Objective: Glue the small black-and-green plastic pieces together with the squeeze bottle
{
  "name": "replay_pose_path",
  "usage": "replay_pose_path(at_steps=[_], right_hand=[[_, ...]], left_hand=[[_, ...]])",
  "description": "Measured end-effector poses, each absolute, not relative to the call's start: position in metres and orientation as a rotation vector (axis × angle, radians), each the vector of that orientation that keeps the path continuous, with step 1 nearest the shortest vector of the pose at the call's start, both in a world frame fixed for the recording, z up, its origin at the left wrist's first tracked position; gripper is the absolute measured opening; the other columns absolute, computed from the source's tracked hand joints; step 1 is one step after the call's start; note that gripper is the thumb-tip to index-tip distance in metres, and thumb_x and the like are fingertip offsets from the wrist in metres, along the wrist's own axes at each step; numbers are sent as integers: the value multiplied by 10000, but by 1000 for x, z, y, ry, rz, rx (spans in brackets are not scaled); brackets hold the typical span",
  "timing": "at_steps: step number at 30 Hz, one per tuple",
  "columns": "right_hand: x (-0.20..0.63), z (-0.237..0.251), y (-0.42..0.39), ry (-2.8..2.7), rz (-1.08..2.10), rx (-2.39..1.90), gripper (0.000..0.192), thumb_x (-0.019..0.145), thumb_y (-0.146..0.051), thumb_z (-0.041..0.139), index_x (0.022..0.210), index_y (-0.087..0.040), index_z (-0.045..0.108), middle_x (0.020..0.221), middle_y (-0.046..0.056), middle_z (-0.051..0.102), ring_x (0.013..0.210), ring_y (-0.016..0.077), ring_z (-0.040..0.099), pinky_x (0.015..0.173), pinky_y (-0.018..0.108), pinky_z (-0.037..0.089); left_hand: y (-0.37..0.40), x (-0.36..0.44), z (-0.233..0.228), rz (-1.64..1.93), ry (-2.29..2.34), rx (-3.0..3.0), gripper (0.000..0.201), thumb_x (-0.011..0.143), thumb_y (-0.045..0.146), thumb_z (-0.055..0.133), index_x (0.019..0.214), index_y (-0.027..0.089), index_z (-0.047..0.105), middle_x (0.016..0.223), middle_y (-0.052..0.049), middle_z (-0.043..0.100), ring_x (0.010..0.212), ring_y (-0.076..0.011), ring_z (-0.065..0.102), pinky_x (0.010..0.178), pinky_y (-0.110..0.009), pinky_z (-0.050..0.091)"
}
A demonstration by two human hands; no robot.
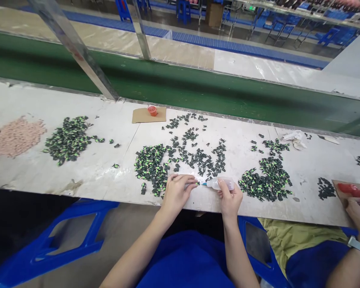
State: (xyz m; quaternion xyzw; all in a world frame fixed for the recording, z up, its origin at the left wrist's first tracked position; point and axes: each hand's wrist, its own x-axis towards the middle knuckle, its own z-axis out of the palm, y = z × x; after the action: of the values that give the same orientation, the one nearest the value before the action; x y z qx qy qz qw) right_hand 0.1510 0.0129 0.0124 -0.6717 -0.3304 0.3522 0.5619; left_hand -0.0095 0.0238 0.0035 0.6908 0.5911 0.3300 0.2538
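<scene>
Head camera looks down, close over worktable [78,176].

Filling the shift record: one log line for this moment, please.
left hand: pinches small part | right hand: holds squeeze bottle | nozzle at part

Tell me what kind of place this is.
Likely a factory assembly line: a long workbench beside a green conveyor belt, piles of small black-and-green parts, right hand holding a glue bottle.

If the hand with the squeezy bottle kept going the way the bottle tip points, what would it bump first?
Probably the left hand: the bottle in the right hand points its tip left, at the small piece pinched in those fingers.
</scene>
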Motion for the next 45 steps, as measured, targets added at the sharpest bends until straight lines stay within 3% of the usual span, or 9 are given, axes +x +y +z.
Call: replay_pose_path(at_steps=[4,8,13,24,27,29,33,41,45], right_hand=[[157,10,9,-665,719,-1425,316,714,-443,656,649,-144,579,541,-13,565,452,113,481,443,242,389],[170,14,11,-723,612,-1376,333,666,-388,720,848,-163,557,770,33,650,671,176,632,631,311,516],[184,22,26,-897,482,-1435,454,587,-335,771,808,-226,389,856,42,662,833,199,671,808,354,507],[186,25,38,-1048,162,-1768,585,531,-492,802,921,-191,488,940,104,640,744,209,615,640,323,481],[186,28,21,-1159,-123,-1588,348,711,-420,733,921,-182,590,892,97,643,699,181,578,621,313,479],[183,26,10,-1428,-42,-1450,116,834,-325,628,838,-210,645,800,65,653,690,178,597,625,305,492],[177,12,7,-1747,209,-1483,256,931,-237,450,897,-225,704,820,65,672,779,192,636,699,314,517],[177,4,14,-1838,338,-1800,215,813,-64,505,764,-200,665,800,63,650,799,230,631,713,318,497],[174,19,7,-1779,422,-1725,233,837,-95,453,878,-192,662,860,74,656,803,220,628,728,317,497]], left_hand=[[23,-9,5,899,1607,1863,94,791,160,671,839,228,629,847,17,760,862,-191,697,903,-391,355],[21,-8,5,901,1602,1905,94,805,162,653,856,238,631,869,10,757,849,-190,693,944,-413,335],[20,-9,2,911,1596,2000,134,822,161,629,927,243,645,962,-17,739,910,-202,666,947,-411,338],[20,-5,-6,914,1586,2128,107,830,163,598,813,235,675,1022,-53,700,986,-237,612,886,-430,369],[19,-5,-10,957,1604,2133,133,840,172,580,794,245,680,1029,-52,707,1032,-267,593,884,-450,364],[16,-5,-12,1002,1603,2143,143,860,212,559,821,263,688,1030,-49,716,1074,-293,572,888,-470,353],[9,-5,-15,1081,1582,2107,199,900,281,489,901,279,688,992,-42,730,1090,-294,572,923,-480,343],[4,1,-20,1170,1603,2018,254,866,439,498,814,305,707,944,-24,738,962,-271,653,847,-425,401],[3,9,-16,1252,1636,1928,373,882,532,430,806,288,702,900,-41,736,939,-267,653,868,-430,392]])
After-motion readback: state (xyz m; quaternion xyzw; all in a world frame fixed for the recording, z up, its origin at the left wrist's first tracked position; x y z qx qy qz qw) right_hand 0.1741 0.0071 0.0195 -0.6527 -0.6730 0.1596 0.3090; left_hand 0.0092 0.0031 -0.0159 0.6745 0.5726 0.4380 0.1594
